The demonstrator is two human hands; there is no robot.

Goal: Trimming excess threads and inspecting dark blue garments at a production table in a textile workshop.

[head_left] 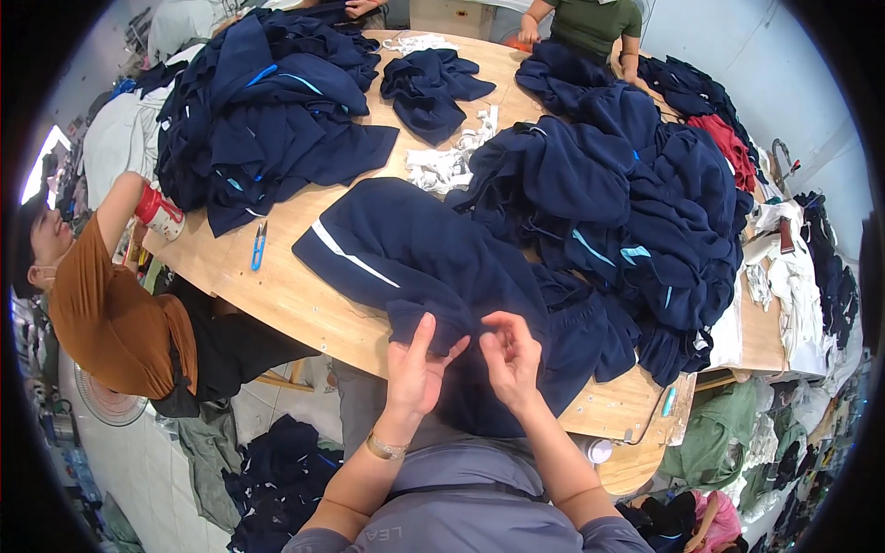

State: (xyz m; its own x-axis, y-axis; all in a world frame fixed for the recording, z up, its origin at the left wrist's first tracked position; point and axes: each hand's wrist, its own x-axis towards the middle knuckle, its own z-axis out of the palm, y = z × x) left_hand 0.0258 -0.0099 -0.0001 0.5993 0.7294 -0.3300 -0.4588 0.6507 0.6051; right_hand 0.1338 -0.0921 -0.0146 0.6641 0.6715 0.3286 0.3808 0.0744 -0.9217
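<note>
A navy garment [424, 240] with a white stripe lies spread in front of me and hangs over the near table edge. My left hand [417, 373] is closed at its near hem, thumb raised on one side and fingers partly behind the cloth. Close by on the right, my right hand [513, 362] is raised over the same garment, fingers curled together in a pinch. Whatever sits between those fingertips is too small to make out. Blue-handled thread snips [259, 247] lie on the table to the left.
Navy garments are heaped at left [277, 120] and right [608, 184] on the wooden table [355, 327]. White strips [438, 170] lie between them. A person in brown [120, 313] sits at left, holding a red-and-white container [160, 214]; a person in green [597, 28] works across the table.
</note>
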